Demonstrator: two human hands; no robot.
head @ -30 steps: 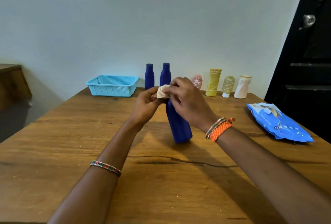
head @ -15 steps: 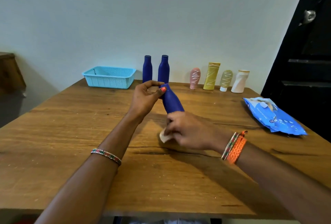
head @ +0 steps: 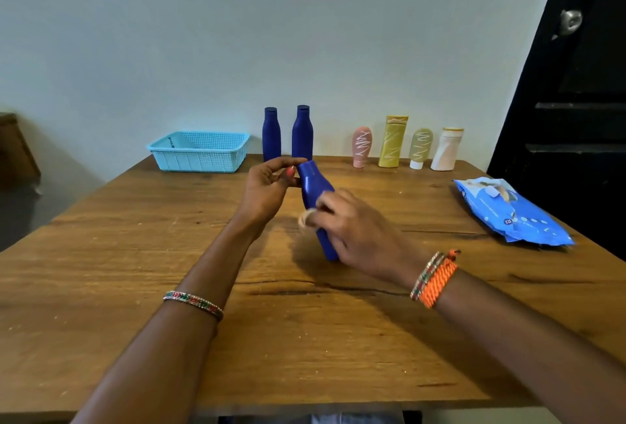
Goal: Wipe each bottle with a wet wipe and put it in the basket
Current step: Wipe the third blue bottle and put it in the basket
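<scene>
left hand (head: 267,191) pinching bottle (head: 313,191) top, right hand (head: 355,234) pressing wipe (head: 306,218)

It looked like a room in a home. A worn wooden bench (head: 338,339) stood pushed against a plain pale wall (head: 271,34), with a dark panelled door (head: 582,119) (its metal knob (head: 570,20) dull silver) just right of the bench. Toiletry bottles (head: 393,142) lined the bench's far edge by the wall, beside a light blue plastic basket (head: 200,152) and a pack of wet wipes (head: 511,217).
</scene>
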